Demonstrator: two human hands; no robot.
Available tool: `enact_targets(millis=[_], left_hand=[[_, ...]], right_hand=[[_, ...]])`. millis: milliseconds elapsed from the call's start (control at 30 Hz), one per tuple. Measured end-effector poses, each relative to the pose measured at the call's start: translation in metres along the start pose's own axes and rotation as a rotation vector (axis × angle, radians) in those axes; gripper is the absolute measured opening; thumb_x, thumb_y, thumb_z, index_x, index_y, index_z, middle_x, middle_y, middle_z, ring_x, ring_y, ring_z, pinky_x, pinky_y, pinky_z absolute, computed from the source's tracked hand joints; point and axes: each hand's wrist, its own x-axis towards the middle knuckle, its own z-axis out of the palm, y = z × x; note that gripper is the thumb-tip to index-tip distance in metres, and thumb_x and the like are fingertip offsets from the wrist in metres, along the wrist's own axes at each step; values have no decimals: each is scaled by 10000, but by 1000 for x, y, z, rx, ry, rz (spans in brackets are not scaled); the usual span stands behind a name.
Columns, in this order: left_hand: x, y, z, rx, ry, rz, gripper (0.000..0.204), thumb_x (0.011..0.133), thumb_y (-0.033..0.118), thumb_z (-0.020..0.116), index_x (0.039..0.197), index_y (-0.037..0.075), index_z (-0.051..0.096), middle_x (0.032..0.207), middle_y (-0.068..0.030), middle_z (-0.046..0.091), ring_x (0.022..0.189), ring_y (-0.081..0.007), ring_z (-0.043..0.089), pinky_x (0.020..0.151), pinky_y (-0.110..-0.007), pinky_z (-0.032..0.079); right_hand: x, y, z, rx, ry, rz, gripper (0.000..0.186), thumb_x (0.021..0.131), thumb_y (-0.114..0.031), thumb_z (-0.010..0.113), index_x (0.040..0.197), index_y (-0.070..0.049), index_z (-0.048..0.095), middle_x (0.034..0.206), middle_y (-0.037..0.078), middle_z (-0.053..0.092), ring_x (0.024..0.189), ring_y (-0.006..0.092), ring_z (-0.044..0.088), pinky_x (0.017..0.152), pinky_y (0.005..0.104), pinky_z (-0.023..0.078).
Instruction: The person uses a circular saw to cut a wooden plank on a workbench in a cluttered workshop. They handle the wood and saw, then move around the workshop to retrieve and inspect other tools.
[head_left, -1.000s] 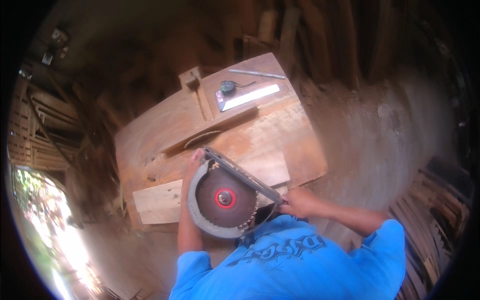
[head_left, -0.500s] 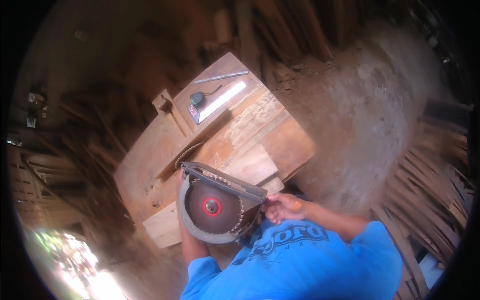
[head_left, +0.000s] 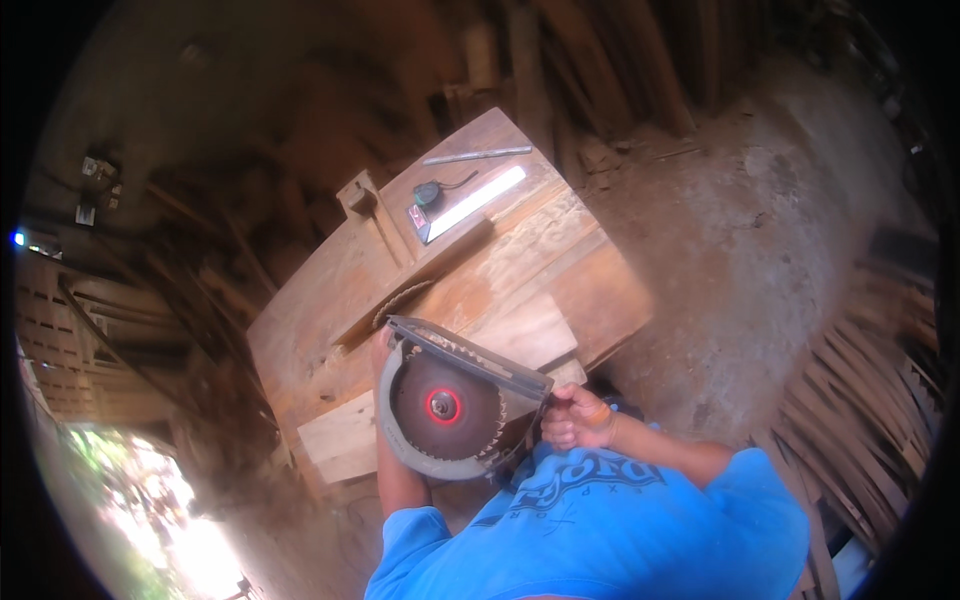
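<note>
A circular saw is held up before my chest, tipped so that its toothed blade with a red ring at the hub faces up. My left hand grips it from the far left side, mostly hidden behind the saw's guard and base plate. At the right end of the base plate, my right hand has its fingers curled in against the saw. Just beyond the saw, a second toothed blade sticks up through the wooden worktable.
On the table lie a tape measure, a shiny metal square and a thin metal strip. Pale boards rest along its near side. A wooden fence piece stands at the back. Timber strips are piled on the right.
The table and saw sit further right in the picture, as the view has swung a little left. Both hands stay on the saw, which keeps nearly the same tilt.
</note>
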Motion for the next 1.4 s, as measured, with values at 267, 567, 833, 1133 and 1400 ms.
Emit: enact_targets(millis=[267,567,833,1133,1400], left_hand=[[-5,0,5,4,12,-14,230,1036,258,630,1120,48,674,996,17,689,903,-44,614,790,-217,488],[-5,6,9,14,14,-26,223,1033,250,634,1120,48,673,998,16,691,903,-46,616,791,-217,488],[-4,1,8,0,8,-23,218,1030,243,638,1119,48,672,999,15,692,904,-47,618,791,-217,489],[1,5,9,2,-3,-8,211,1027,236,642,1118,47,671,1001,14,694,904,-48,620,792,-217,490],[1,7,9,8,-3,-15,206,1025,229,646,1117,47,671,1002,13,695,905,-49,622,793,-217,491]], right_hand=[[1,-2,5,15,-67,-36,374,998,-442,635,766,-156,576,657,-42,482,639,117,478,574,268,389],[-16,-34,64,-1176,598,-93,196,956,-229,685,868,-57,654,652,-12,568,526,151,527,520,306,418],[-30,-9,50,-1368,722,-364,454,989,-481,621,949,-30,644,732,104,651,659,297,641,615,408,520],[-13,8,16,-30,151,-56,545,1044,-594,478,1024,-90,682,745,7,585,755,180,565,658,303,435],[-5,9,13,106,128,-87,420,1010,-518,578,870,-128,646,695,0,509,675,165,479,631,305,402]])
